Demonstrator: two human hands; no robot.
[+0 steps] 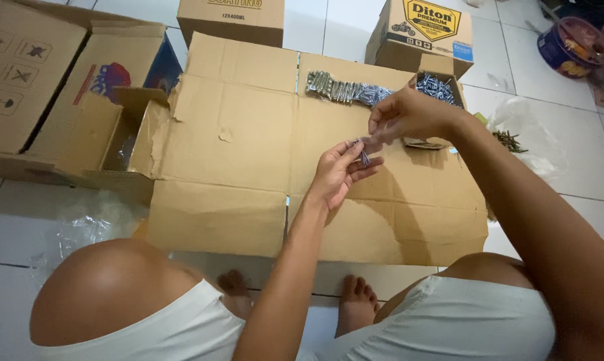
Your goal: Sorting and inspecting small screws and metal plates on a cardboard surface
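Silver screws (362, 156), a small bunch of them, sit pinched in the left hand (337, 175), which hovers over the middle of a flattened cardboard sheet (235, 154) spread on the white tiled floor (8, 227). The bunch is held between the thumb and the curled fingers, and its long axis runs roughly up and down in the view, away from the person; which end carries the heads is too small to tell. The right hand (409, 113) hangs just above and to the right of it, its fingertips narrowed into a pinch right over the top of the bunch; whether they grip a screw or a bit of thin clear wrapping cannot be told. Beyond the hands, near the far edge of the sheet, lies a row of packed screws (345, 89) in shiny bundles, its length running left to right. Just beside it on the right stands a small open carton of loose screws (437, 87). Larger cardboard boxes (61, 100) ring the sheet on the left and behind. Crumpled clear plastic (88, 224) lies by the person's left knee.
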